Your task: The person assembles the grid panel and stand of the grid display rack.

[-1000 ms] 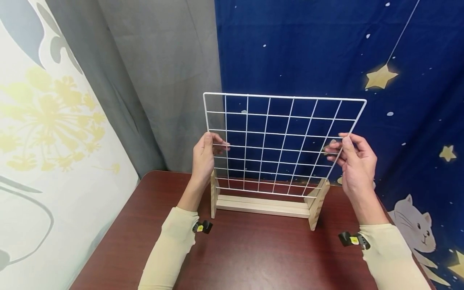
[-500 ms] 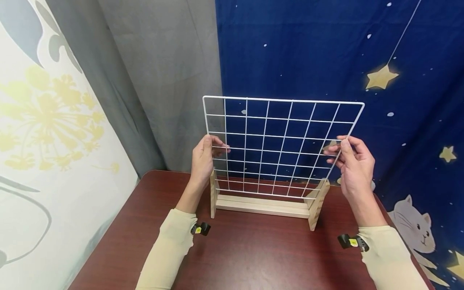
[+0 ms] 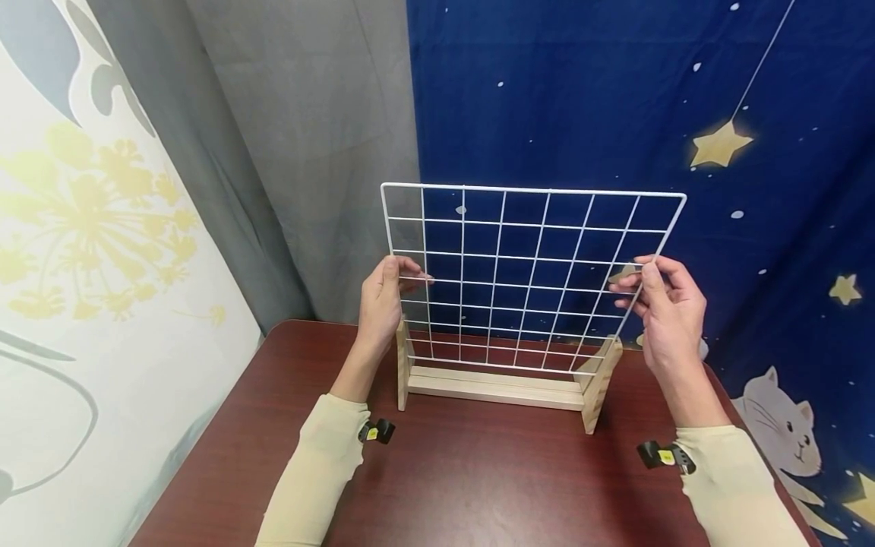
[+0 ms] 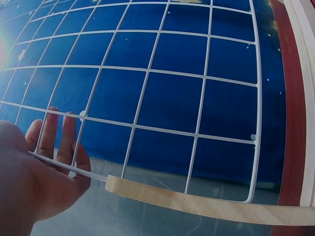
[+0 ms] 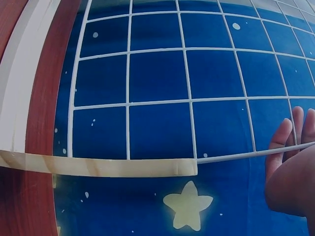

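A white wire grid panel (image 3: 526,285) leans upright between the two side pieces of a pale wooden stand (image 3: 495,389). My left hand (image 3: 384,300) grips the panel's left edge wire, thumb in front and fingers behind the mesh. On the opposite edge, my right hand (image 3: 673,304) holds the wire in the same way. In the left wrist view, the edge wire runs down to the top of a wooden side piece (image 4: 197,204). The right wrist view has the other side piece (image 5: 123,167) along the panel's lower corner. The panel's bottom wire sits above the stand's crossbar.
The stand is on a dark red wooden table (image 3: 444,471). Behind it hang a grey curtain (image 3: 328,114) and a blue curtain (image 3: 581,91) with stars and a cat. A white patterned surface (image 3: 102,251) rises at the left.
Both hands have lowered the grid panel slightly, mostly in the first half second. Its top edge sits a little lower. The stand has stayed in place.
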Motion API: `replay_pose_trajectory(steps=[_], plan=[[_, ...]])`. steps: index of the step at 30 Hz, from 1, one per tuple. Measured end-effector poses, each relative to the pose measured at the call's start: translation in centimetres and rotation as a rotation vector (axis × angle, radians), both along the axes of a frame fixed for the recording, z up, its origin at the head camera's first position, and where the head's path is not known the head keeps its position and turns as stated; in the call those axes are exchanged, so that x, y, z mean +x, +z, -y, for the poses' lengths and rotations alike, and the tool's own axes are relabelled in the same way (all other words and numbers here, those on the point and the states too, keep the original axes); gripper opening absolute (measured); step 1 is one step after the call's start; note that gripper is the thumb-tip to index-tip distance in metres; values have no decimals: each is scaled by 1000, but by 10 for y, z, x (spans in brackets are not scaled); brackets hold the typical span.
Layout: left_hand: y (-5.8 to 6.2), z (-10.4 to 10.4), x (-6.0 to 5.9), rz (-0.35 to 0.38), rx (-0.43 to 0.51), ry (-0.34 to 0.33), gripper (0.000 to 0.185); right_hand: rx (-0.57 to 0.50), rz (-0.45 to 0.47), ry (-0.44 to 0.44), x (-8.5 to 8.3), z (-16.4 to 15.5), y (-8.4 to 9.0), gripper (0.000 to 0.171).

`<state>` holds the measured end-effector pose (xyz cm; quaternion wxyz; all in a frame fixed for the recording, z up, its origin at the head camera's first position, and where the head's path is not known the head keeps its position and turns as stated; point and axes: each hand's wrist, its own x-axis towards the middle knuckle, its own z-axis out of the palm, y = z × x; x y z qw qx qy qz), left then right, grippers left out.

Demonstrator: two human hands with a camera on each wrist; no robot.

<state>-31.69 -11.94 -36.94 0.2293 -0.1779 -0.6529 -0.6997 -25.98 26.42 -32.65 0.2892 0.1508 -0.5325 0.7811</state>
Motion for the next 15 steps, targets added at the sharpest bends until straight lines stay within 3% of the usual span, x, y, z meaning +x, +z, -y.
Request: replay_pose_trajectory(steps=[15], plan=[[-2, -2, -4, 0, -21, -26, 44, -10, 11, 3, -1, -4, -8, 23]])
